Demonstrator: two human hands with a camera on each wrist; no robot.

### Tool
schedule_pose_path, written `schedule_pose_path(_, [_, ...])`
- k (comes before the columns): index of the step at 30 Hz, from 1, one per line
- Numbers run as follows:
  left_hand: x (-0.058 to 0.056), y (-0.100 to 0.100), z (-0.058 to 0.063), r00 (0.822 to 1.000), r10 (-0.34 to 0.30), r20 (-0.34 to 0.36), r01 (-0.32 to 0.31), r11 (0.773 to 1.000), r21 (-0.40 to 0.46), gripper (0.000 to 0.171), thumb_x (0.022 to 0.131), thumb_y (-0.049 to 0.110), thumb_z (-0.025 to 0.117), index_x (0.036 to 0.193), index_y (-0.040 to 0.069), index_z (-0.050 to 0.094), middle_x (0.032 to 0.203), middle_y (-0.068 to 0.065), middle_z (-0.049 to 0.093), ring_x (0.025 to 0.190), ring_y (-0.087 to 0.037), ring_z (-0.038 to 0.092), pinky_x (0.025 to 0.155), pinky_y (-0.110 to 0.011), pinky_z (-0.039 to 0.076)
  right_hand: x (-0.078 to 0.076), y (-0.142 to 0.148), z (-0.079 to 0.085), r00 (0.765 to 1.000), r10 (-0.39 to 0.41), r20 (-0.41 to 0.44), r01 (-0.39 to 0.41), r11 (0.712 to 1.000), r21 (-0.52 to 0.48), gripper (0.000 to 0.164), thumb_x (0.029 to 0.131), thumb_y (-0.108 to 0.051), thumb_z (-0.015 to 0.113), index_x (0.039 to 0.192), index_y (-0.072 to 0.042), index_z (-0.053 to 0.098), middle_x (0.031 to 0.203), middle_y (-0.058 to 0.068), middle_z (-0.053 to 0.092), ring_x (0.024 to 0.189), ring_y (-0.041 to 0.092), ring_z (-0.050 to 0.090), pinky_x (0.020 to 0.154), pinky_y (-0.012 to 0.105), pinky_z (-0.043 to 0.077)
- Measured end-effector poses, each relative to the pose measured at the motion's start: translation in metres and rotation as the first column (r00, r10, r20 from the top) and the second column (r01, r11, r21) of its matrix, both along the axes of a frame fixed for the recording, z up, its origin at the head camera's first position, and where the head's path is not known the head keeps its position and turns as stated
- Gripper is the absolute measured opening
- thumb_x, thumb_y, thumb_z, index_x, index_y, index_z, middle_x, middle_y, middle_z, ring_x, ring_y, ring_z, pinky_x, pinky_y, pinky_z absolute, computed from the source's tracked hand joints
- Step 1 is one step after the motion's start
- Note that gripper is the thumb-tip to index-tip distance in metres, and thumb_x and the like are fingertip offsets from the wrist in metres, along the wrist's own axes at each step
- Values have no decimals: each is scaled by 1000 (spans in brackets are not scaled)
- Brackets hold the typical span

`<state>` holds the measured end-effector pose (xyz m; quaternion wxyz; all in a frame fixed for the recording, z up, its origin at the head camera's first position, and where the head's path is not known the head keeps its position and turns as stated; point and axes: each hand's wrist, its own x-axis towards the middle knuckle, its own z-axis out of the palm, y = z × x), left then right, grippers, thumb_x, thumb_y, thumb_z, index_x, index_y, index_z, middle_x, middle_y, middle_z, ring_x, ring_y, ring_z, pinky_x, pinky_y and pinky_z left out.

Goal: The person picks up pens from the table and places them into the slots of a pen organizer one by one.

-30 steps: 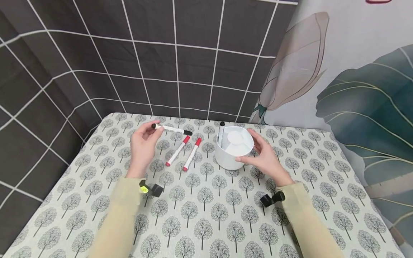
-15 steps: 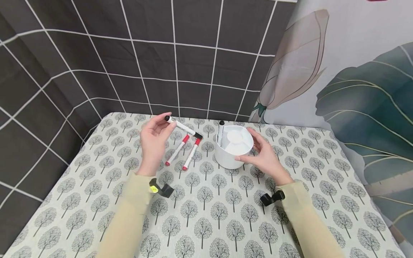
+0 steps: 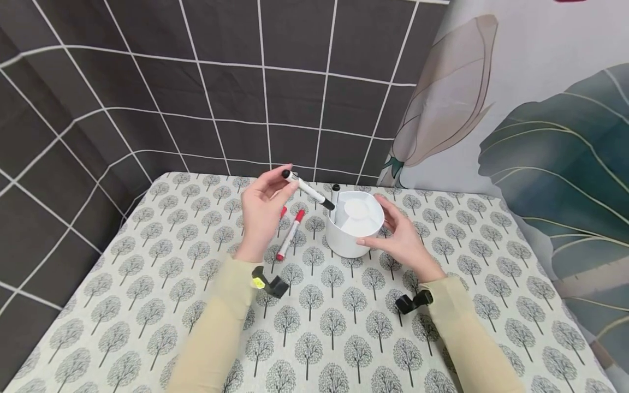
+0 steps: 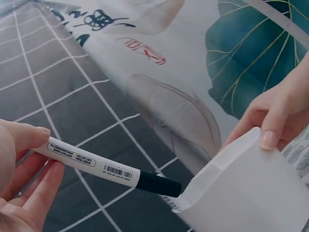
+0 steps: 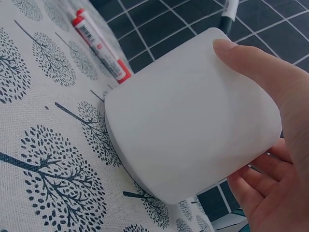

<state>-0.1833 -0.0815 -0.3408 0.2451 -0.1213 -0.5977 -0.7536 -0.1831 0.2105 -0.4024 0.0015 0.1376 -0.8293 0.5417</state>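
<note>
My left hand [image 3: 263, 210] pinches a white marker [image 3: 311, 192] near one end, between thumb and fingers. The marker slants down to the right, and its black cap overlaps the near-left rim of a round white pen holder [image 3: 348, 243]. Inside, the holder has dividers around a round raised centre. Another black-capped marker [image 3: 335, 197] stands upright in its left compartment. My right hand [image 3: 400, 238] grips the holder from the right, thumb on the near side of the rim and fingers behind, as the right wrist view also shows.
A red-capped marker [image 3: 290, 234] lies on the tree-print tablecloth [image 3: 334, 322] left of the holder. A second red marker [image 3: 283, 212] is mostly hidden behind my left hand. A dark gridded curtain [image 3: 295, 98] hangs along the back edge, with a floral curtain [image 3: 540, 164] at right.
My left hand has carried the black-capped marker rightward over the red markers to the holder's rim, tilting it more steeply. My right hand and the holder have stayed in place.
</note>
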Motion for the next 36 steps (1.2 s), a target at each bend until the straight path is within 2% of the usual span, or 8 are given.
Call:
schedule_pose_path(4, [-2,9,-6,999,-34,29,35,999,-30,33,86,-10,76,118,-5,71,111,-22,71,97,-20,70,93,-38,58,-1,0,-1,1000,0,0,0,1000,5,112,71,-20,96,160,-11,29,158,11,39,144,24,38,118,35,33])
schedule_pose_path(6, [-2,14,-10,997,-56,54,58,998,-37,33,86,-10,76,118,-5,71,111,-22,71,96,-20,70,92,-37,58,-1,0,-1,1000,-1,0,1,1000,6,112,70,-20,96,160,-11,29,158,11,39,144,24,38,118,36,33])
schedule_pose_path(10, [0,24,-15,989,-109,101,114,993,-43,33,85,-10,77,117,-6,71,110,-17,72,97,-21,70,91,-37,58,-1,0,-1,1000,-2,-5,2,1000,8,113,70,-20,96,160,-11,29,158,12,39,144,25,38,118,37,32])
schedule_pose_path(16, [-4,32,-24,981,-148,123,160,983,-91,32,85,-8,78,116,-5,72,110,-15,72,99,-24,69,92,-35,58,0,0,-1,1000,-3,-11,4,1000,10,113,70,-20,96,160,-11,29,158,12,39,144,25,38,118,36,32])
schedule_pose_path(20, [-7,36,-31,977,-154,147,171,979,-112,32,85,-7,79,116,-5,72,111,-13,72,100,-24,69,92,-33,58,0,0,-3,1000,-1,-18,2,1000,7,112,71,-21,96,160,-12,30,159,10,38,144,24,38,118,36,32])
schedule_pose_path(28, [-3,42,-40,976,-150,160,175,972,-154,33,83,-5,81,114,-3,72,111,-12,72,98,-24,69,90,-32,58,4,4,-3,999,11,-36,-12,1000,-20,110,72,-16,95,160,-10,29,156,12,41,140,28,43,116,37,36])
schedule_pose_path(32, [-3,41,-43,975,-153,164,178,972,-153,35,82,-2,83,116,-2,71,114,-15,71,100,-25,68,91,-32,58,11,6,-2,999,15,-35,-16,1000,-23,109,73,-16,94,160,-11,28,154,14,42,137,32,46,115,43,38])
schedule_pose_path(36, [-5,36,-45,975,-136,177,164,974,-156,37,83,3,84,118,3,71,115,-13,71,103,-24,67,93,-32,57,19,9,0,998,-5,-68,7,1000,16,108,74,-18,94,160,-11,30,144,15,49,129,34,52,111,49,42])
